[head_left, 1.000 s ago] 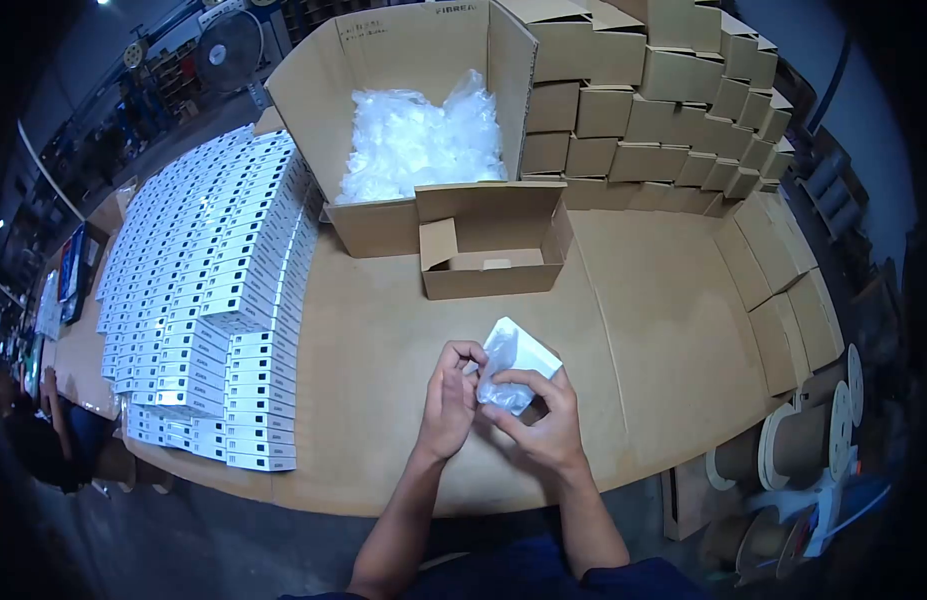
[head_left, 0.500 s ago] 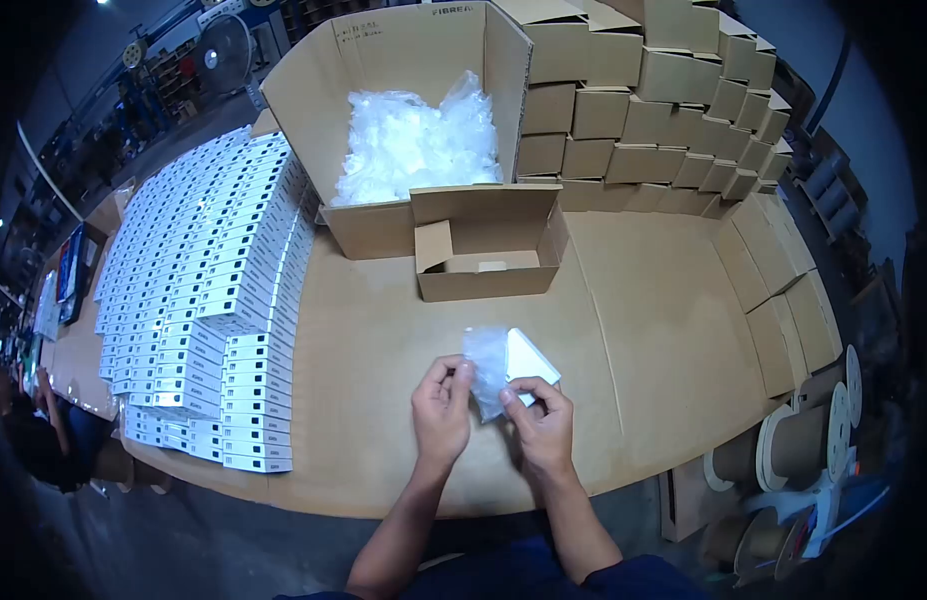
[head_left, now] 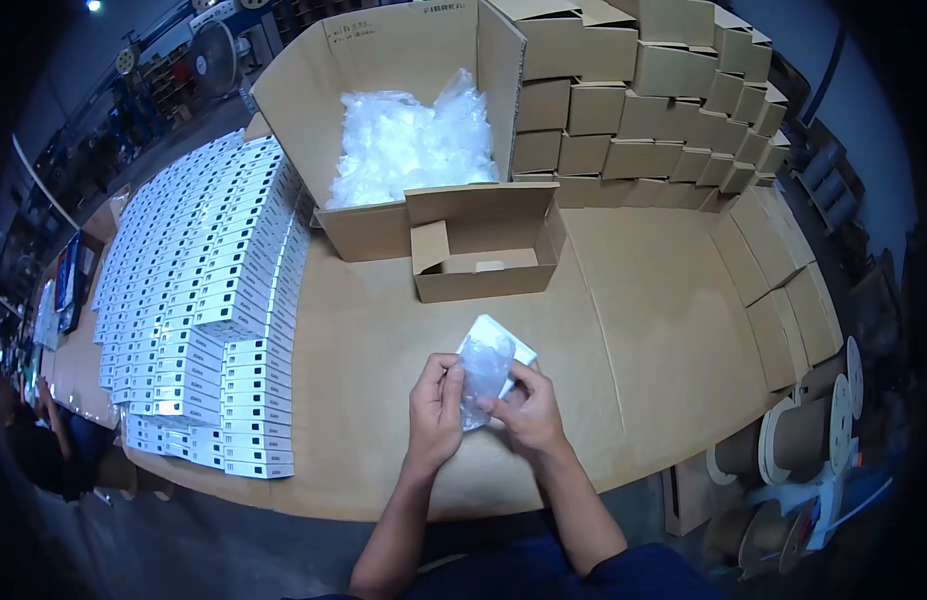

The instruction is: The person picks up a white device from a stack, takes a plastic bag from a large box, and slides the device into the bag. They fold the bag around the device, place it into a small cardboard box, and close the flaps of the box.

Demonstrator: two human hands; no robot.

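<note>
Bag: clear plastic bag (head_left: 483, 368) held up off the table (head_left: 643, 330), between both hands, near the front edge; looks crumpled, mouth not clearly visible.
White piece: small flat white item (head_left: 510, 343) behind and partly inside or against the bag; cannot tell which.
Left hand: left hand (head_left: 435, 410) pinching the bag's left edge with thumb and fingertips.
Right hand: right hand (head_left: 528, 412) curled around the bag's lower right, thumb pressing on the film.
Slip risk: thin, slick film, light pinch only; likely to slide out of the fingers and drop the white piece onto the table.
Tear risk: opposite pulls from two hands on creased film could well split it.
Snag risk: corner of the white piece may catch on a fold and jam.
Small box: open small carton (head_left: 478, 262) just beyond the hands, flaps up, near enough to be knocked by a wide sweep.
Large box: big carton (head_left: 313, 110) of loose clear bags (head_left: 408, 145) behind it, apart from the hands.
White rows: rows of slim white boxes (head_left: 203, 300) at left, close-packed; stray elbow could shift them.
Brown stacks: stacked brown cartons (head_left: 643, 110) at back right, well apart.
</note>
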